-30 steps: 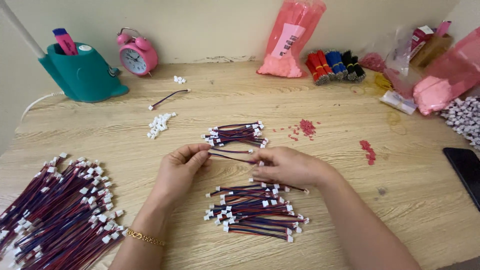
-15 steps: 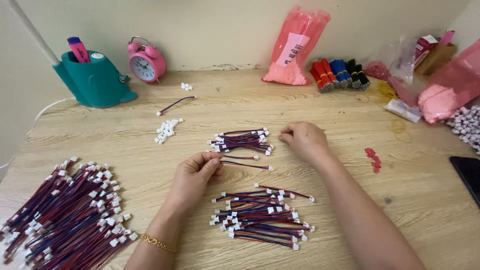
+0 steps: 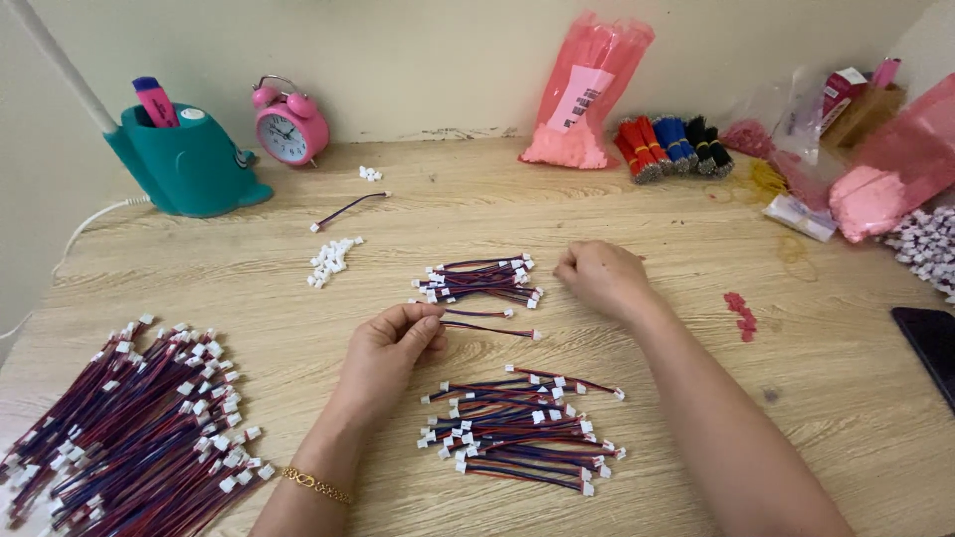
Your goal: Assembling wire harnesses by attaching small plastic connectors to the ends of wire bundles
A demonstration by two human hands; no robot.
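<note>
My left hand [image 3: 390,353] pinches the end of a short red-and-blue wire lead [image 3: 492,329] with a white connector, which lies out to the right on the wooden table [image 3: 249,268]. My right hand [image 3: 597,276] rests as a loose fist on the table just right of a small bundle of the same leads [image 3: 479,279]. Its fingers are curled, and I cannot see anything inside them. A second, looser pile of leads [image 3: 522,428] lies between my forearms. A big heap of leads [image 3: 134,423] covers the near left.
Small white connectors [image 3: 331,261] lie left of centre, with a single lead [image 3: 348,210] behind them. At the back stand a teal pen holder [image 3: 189,164], a pink alarm clock [image 3: 290,125], a pink bag [image 3: 587,94] and coloured wire bundles [image 3: 671,144]. A dark phone [image 3: 930,343] lies right.
My right hand let go of the lead held by both hands and moved right and away, to beside the small bundle. My left hand keeps hold of the lead's end.
</note>
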